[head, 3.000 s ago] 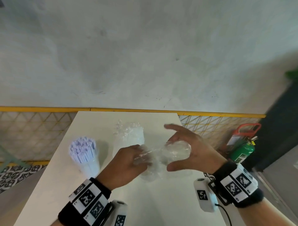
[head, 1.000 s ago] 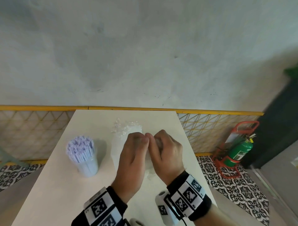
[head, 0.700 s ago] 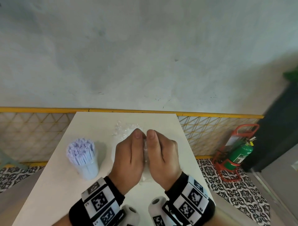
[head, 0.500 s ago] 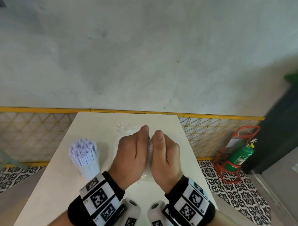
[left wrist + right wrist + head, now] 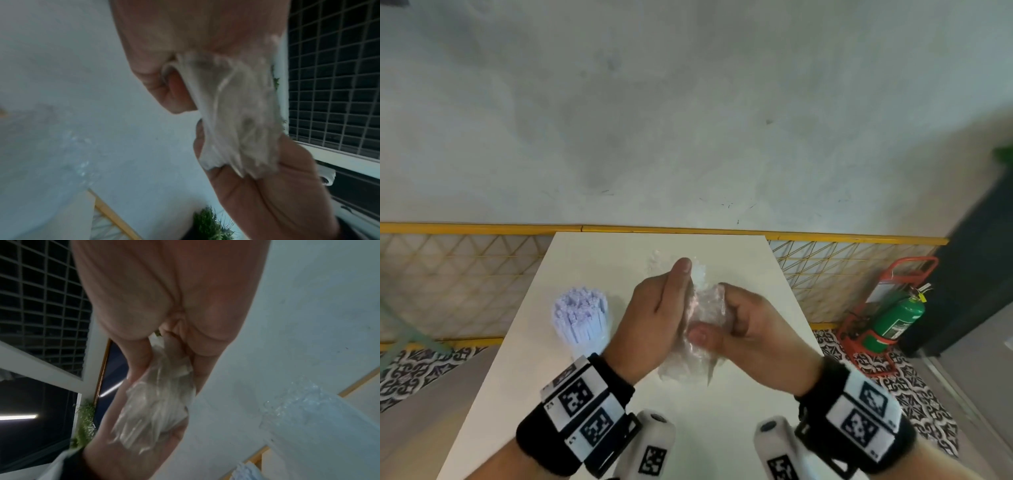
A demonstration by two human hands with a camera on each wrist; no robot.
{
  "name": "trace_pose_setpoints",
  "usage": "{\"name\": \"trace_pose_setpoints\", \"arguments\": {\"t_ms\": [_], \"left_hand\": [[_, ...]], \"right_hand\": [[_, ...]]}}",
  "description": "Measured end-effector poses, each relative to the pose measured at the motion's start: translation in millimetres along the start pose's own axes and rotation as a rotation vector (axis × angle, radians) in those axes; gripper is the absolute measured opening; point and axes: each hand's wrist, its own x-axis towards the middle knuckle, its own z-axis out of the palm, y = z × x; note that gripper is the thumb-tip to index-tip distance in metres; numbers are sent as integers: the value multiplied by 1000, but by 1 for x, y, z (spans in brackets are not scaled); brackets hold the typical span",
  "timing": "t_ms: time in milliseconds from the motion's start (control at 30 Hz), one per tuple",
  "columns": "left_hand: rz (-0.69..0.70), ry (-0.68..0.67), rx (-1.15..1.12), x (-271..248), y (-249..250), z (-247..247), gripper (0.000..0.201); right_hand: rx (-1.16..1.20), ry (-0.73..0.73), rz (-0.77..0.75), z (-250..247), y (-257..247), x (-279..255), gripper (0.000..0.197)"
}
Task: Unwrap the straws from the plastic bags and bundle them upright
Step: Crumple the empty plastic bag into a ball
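While wadded at frame centre over table: plastic bag, long axis up-down; clasped from left by left hand, thumb straight; fisted from right by right hand, thumb on film; bundled straws upright at left, nearer left hand.

Commercial interior; concrete wall; yellow mesh railing; fire extinguisher
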Motion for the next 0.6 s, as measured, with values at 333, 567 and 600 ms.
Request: {"name": "trace_pose_setpoints", "arguments": {"t_ms": [333,567,600], "left_hand": [[-45,16,30,-29,-33,-12,43],[297,-445,358,-28,-34,-15,43],[314,-494,369,-27,-34,-11,41]], "right_hand": [[107,97,107,17,-1,10,18],[6,-193,306,-12,0,-31,11],[-3,-196,323,-15,-1,-34,12]]}}
